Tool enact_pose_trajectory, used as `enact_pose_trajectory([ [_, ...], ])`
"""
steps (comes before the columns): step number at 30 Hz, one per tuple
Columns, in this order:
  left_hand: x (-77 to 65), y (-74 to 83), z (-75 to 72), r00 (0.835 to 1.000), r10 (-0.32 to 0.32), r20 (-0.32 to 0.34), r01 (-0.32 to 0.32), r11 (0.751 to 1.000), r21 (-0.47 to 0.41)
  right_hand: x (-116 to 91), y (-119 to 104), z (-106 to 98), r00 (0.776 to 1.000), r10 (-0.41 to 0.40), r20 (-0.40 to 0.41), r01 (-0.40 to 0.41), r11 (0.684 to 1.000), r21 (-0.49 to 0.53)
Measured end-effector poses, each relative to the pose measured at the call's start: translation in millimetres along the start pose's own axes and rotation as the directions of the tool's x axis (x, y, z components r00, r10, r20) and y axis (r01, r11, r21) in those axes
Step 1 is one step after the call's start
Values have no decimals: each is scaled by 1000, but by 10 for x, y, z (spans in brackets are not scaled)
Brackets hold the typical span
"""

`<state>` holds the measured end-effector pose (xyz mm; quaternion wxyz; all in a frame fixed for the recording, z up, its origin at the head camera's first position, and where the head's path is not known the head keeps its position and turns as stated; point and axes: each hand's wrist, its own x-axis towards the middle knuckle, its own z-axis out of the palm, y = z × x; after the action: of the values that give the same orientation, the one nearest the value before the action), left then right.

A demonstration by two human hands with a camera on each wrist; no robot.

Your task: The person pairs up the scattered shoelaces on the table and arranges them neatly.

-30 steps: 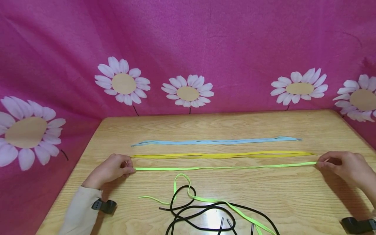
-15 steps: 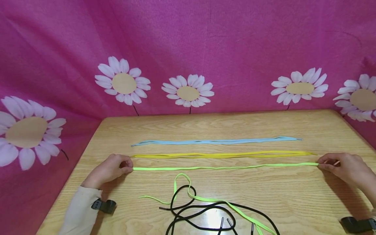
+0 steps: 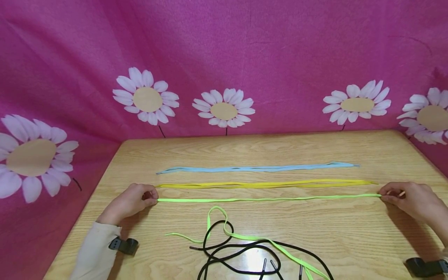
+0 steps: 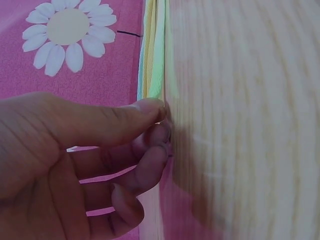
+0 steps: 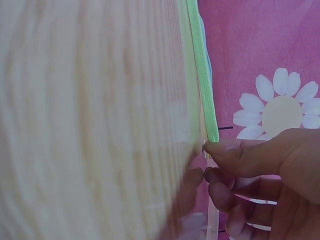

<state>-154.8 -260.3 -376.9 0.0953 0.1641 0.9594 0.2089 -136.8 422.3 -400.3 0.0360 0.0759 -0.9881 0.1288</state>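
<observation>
A neon green shoelace (image 3: 269,199) stretches nearly straight across the table between the two hands. At its left end, my left hand (image 3: 131,202) pinches it between thumb and fingers; the left wrist view shows the lace (image 4: 158,65) running away from the thumb tip. My right hand (image 3: 413,198) pinches the other end, and in the right wrist view the green lace (image 5: 204,75) meets the thumb and forefinger. Just behind it lies a yellow shoelace (image 3: 259,184), doubled lengthwise. Farther back is a light blue shoelace (image 3: 259,169), also doubled and roughly parallel.
In front lie tangled black round laces (image 3: 241,246) with dark tips, running off the bottom edge. A second neon green lace (image 3: 252,237) winds through them. The wooden table (image 3: 245,149) ends at a pink cloth (image 3: 287,58) printed with white daisies.
The green lace has been drawn a little tauter and straighter. My right hand has shifted slightly right and my left hand slightly left; the other laces have stayed put.
</observation>
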Motion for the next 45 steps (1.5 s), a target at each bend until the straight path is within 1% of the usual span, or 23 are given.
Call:
enact_pose_trajectory([
  [7,-7,-13,-26,1000,9,9,-9,1000,4,-4,14,11,999,-23,-26,22,1000,-18],
  [12,-37,-46,-60,1000,3,17,-3,1000,18,-1,41,14,1000,-12,-26,12,1000,-19],
  [16,-59,-43,-96,998,-57,32,56,998,43,-3,53,1,1000,20,0,-20,1000,-19],
  [19,-67,-12,-112,994,-101,35,99,993,60,-2,43,-10,999,31,15,-30,999,-22],
  [24,-95,20,-127,993,-116,25,113,988,102,-8,-12,-38,999,23,22,-23,999,-28],
  [26,-113,50,-140,994,-108,24,104,988,118,-18,-51,-54,999,26,24,-25,999,-27],
  [28,-125,114,-149,995,-94,36,89,989,120,-29,-106,-73,998,42,49,-41,999,-16],
  [30,-123,209,-153,998,-51,47,45,993,113,-31,-189,-78,997,41,61,-40,999,-18],
  [33,-97,377,-115,998,47,44,-51,994,99,-34,-372,-64,997,-2,72,4,1000,-21],
  [34,-82,439,-87,995,91,50,-95,991,93,-36,-454,-50,996,-36,78,37,999,-19],
  [35,-67,501,-55,990,132,58,-136,987,86,-41,-540,-32,994,-89,70,90,996,-13],
  [36,-54,560,-20,983,169,68,-174,982,77,-48,-628,-10,986,-153,59,153,988,10],
  [37,-41,613,15,974,213,81,-218,974,64,-57,-719,15,973,-228,40,227,973,37],
  [39,-31,717,77,956,263,129,-269,963,26,-79,-908,68,927,-376,2,374,922,100],
  [40,-31,760,104,947,281,158,-286,958,7,-93,-998,88,896,-444,-17,442,887,134],
  [42,-40,817,146,937,294,188,-296,955,-20,-129,-1160,126,835,-546,-61,547,816,186],
  [43,-46,840,163,934,291,205,-292,956,-30,-152,-1240,141,813,-578,-68,578,788,212],
  [44,-54,858,178,934,280,222,-280,959,-35,-178,-1316,157,796,-601,-67,598,767,233],
  [45,-62,871,191,931,274,241,-273,961,-40,-212,-1388,175,786,-616,-61,608,751,258],
])
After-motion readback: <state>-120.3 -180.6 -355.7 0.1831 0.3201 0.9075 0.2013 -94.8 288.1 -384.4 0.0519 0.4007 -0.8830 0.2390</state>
